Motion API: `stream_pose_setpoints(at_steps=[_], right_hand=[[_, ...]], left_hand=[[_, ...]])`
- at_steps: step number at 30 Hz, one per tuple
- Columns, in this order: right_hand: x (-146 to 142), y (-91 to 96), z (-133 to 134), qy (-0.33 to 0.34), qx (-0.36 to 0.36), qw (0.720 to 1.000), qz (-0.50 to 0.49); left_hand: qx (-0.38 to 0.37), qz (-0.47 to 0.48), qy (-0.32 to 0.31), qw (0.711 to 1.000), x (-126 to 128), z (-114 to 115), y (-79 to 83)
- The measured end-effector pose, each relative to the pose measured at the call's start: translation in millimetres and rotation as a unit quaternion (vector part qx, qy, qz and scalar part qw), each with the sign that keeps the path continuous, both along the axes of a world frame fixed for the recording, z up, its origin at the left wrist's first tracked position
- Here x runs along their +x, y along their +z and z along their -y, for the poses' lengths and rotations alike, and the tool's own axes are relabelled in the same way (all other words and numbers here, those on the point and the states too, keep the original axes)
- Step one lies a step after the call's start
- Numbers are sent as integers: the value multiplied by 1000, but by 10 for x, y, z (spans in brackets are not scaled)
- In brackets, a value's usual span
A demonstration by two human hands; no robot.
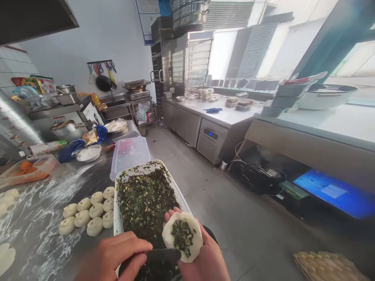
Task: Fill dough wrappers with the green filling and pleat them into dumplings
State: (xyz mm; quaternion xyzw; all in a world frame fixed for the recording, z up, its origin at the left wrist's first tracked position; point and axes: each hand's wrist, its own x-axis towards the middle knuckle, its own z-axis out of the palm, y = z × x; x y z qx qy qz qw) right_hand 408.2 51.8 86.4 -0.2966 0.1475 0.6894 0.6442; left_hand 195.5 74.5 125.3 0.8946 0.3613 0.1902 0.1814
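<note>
My right hand (202,261) cradles a round dough wrapper (182,236) in its palm, with dark green chopped filling heaped in the middle. My left hand (117,255) is closed round the handle of a dark flat spatula (159,255), whose blade reaches the wrapper's lower edge. Both hands hover over the near end of a white tray (117,218) full of the same green filling (143,199). Left of the tray, several pleated filled buns (88,212) lie in rows on the floured steel table (43,218).
A clear lidded box (130,154) stands behind the tray. Bowls, bags and an orange-filled container (27,169) crowd the table's far end. Steel counters and an oven cabinet (190,58) line the far wall. Grey tiled floor lies to the right, with a blue screen (336,191) low down.
</note>
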Motion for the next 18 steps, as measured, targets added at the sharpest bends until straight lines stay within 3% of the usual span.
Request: stream_pose_setpoints(at_steps=[2,5,13,16,18], right_hand=[[-61,-1,7,16,6,1000,-18],[-132,-9,34,37,6,999,-37],[-170,-5,70,13,16,1000,-24],[-157,-36,65,1,-4,1000,-24],[-122,-48,64,-8,-35,999,-16]], left_hand=[[-69,-14,15,997,22,-37,-2],[-113,-47,71,990,91,-60,-31],[-129,-65,96,985,180,0,44],[-139,-79,112,981,191,50,-44],[-87,-64,109,988,149,123,-144]])
